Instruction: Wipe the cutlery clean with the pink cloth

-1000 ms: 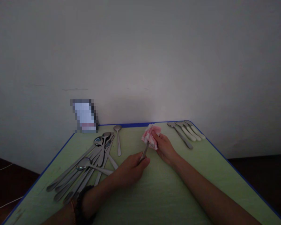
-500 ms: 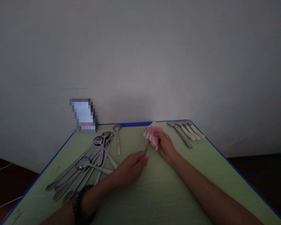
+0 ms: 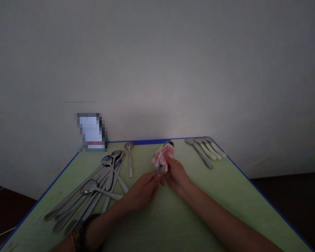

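My left hand (image 3: 146,189) is closed on the handle end of a metal spoon (image 3: 169,143), whose bowl points away from me above the table. A crumpled pink and white cloth (image 3: 163,157) is wrapped round the spoon's handle, just below the bowl. My right hand (image 3: 177,173) pinches this cloth against the spoon, close to my left fingers. Most of the handle is hidden by cloth and fingers. To the left of my left hand lies a loose pile of metal spoons and other long-handled cutlery (image 3: 94,189).
A single spoon (image 3: 130,159) lies apart near the table's back edge. At the back right is a row of cutlery: a metal-handled piece (image 3: 199,154) and several white-handled forks (image 3: 212,148). A blurred-out phone-like screen (image 3: 91,131) leans against the wall (image 3: 157,70). The green table (image 3: 157,224) has a blue edge.
My right hand has slid the cloth down the spoon toward my left hand, and the bowl now shows beyond it. The view has shifted slightly.
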Available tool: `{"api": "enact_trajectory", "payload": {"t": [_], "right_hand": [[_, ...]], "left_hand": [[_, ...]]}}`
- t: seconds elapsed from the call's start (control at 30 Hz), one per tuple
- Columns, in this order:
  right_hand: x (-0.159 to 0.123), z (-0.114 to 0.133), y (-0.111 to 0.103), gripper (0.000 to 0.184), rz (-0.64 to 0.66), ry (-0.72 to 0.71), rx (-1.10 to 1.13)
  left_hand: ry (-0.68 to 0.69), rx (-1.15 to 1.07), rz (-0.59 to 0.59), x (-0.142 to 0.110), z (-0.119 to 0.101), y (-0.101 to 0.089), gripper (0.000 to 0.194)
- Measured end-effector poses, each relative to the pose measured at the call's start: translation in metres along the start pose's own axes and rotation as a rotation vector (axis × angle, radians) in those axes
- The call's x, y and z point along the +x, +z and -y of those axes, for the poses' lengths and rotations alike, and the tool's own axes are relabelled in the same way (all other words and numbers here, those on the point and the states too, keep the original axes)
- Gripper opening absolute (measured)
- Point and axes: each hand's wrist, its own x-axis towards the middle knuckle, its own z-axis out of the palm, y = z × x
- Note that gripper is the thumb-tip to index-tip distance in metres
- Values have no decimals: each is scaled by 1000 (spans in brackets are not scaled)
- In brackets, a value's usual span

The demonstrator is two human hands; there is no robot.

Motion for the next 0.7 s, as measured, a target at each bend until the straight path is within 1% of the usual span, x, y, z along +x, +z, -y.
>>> {"api": "enact_trajectory", "payload": {"t": [0.1, 0.17, 0.23, 0.33, 0.37, 0.43, 0.47, 0.53, 0.57, 0.6, 0.63, 0.67, 0.7], "right_hand": [[8, 3, -7, 32, -67, -57, 9], [14, 10, -17, 32, -99, -149, -94], [19, 19, -29, 34, -122, -270, -320], [23, 36, -44, 34, -153, -435, -758], [23, 43, -48, 34, -144, -477, -858], [21, 59, -51, 34, -46, -507, -989], [20, 69, -51, 34, 44, -485, -1032], [13, 91, -49, 31, 284, -348, -1133], [9, 102, -47, 29, 409, -228, -1216], [4, 112, -45, 26, 530, -78, -1307], [0, 121, -43, 22, 617, 58, -1399], [-4, 127, -41, 17, 679, 167, -1478], [-8, 132, -40, 13, 712, 251, -1530]], "left_hand": [[-17, 25, 10, -2, -1, 0, 34], [-50, 50, 30, -4, -2, 0, 34], [-89, 81, 63, -6, -4, 0, 35], [-83, 101, 109, -7, -4, -1, 35], [-73, 97, 127, -7, -5, -2, 35], [-63, 82, 167, -7, -6, -5, 35], [-69, 71, 194, -8, -7, -6, 35], [-71, 55, 253, -8, -8, -9, 35], [-63, 50, 282, -8, -9, -10, 35], [-49, 45, 310, -8, -10, -11, 34], [-32, 34, 335, -9, -9, -11, 33], [-17, 20, 355, -9, -9, -11, 32], [-9, 3, 368, -9, -8, -11, 32]]}}
